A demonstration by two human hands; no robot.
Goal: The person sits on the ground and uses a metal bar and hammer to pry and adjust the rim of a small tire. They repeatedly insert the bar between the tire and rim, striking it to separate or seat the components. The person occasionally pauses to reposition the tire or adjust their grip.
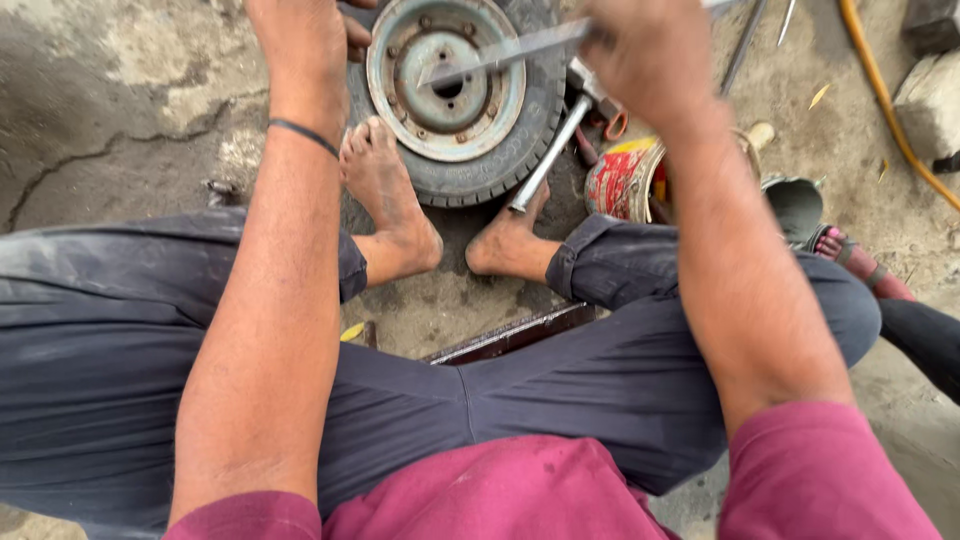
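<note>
A small black tyre point(520, 140) on a pale blue-green steel rim point(400, 60) lies flat on the ground between my bare feet. My left hand point(305, 40) rests on the tyre's left edge at the top of the view. My right hand point(645, 50) grips a long flat metal bar point(500, 52) whose tip reaches the rim's centre hub. A round steel rod point(548, 155) leans against the tyre's right side, next to my right foot.
A red and yellow tin can point(618, 182) stands right of the tyre. An orange hose point(885, 95) runs along the right. Grey stone blocks point(930, 95) sit at the far right. A pink sandal point(860, 265), a dark metal strip point(515, 335) and cracked concrete ground point(110, 120) surround me.
</note>
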